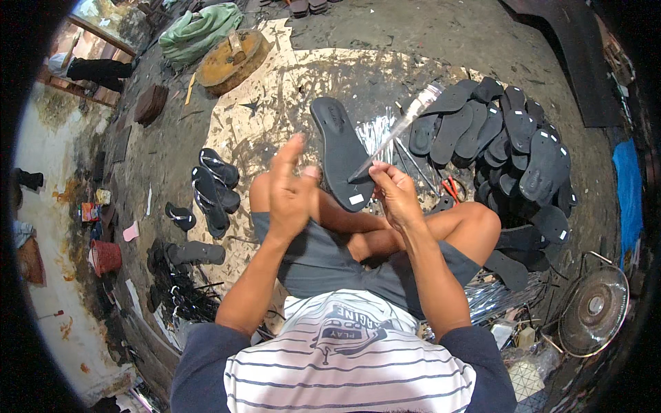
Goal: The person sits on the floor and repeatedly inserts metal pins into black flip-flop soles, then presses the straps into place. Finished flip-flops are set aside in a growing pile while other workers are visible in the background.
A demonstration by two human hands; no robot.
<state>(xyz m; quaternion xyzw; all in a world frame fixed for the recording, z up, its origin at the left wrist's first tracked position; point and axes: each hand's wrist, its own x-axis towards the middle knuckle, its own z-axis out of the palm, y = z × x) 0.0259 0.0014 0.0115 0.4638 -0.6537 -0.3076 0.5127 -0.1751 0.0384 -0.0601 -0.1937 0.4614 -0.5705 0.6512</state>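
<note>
A black sandal sole [337,141] with a small white label at its near end lies over my crossed legs. A shiny silvery strap [406,120] slants across it, one end at the sole's near part and the other up toward the far right. My right hand [398,198] pinches this strap between thumb and fingers, just above the sole's right edge. My left hand [292,196] is left of the sole, slightly blurred, with index finger and thumb stretched apart and nothing visible in it. Whether it touches the sole's edge I cannot tell.
A pile of black soles [513,141] spreads on the right. Red-handled pliers [451,187] lie by my right knee. Silvery straps [377,134] lie beyond the sole. Finished-looking sandals [212,193] sit left. A round wooden block [233,63] is far left; a fan [593,306] stands right.
</note>
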